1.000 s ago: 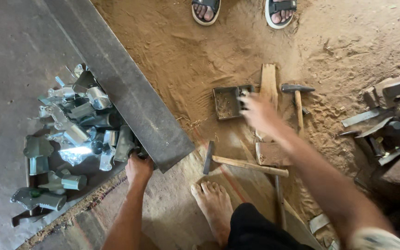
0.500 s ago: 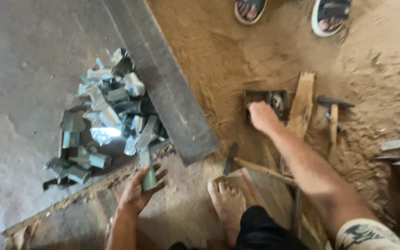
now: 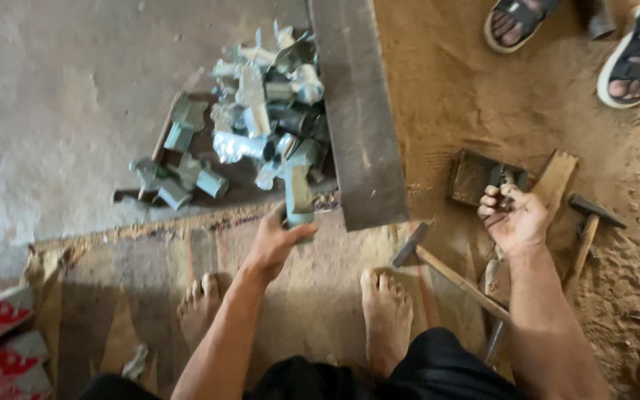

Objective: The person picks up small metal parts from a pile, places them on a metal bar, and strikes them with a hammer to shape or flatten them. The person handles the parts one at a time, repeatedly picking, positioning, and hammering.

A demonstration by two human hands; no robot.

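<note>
Sandy ground (image 3: 453, 96) fills the right side of the head view, with grey concrete floor (image 3: 61, 111) to the left and a dark steel bar (image 3: 357, 111) running between them from far to near. Left of the bar lies a heap of bent metal pieces (image 3: 253, 111), some scattered nearer. Far right, another person's sandalled feet (image 3: 516, 26) stand on the sand. Two hammers lie near me: one (image 3: 446, 274) by my right foot (image 3: 388, 315), another (image 3: 590, 222) at the right, beside a wooden board (image 3: 553, 185).

Half a second ago my left hand was lower, just lifting its piece away from the heap; now it sits closer to the bar's near end. My right hand has come back off the small metal tray (image 3: 472, 178).

My left hand (image 3: 279, 237) reaches forward, fingers wrapped around one grey metal piece (image 3: 298, 194), which stands upright just beside the bar's near corner. My right hand (image 3: 512, 215) is turned palm up, fingers curled loosely at the tray's near right edge; whether they hold something small I cannot tell.
</note>
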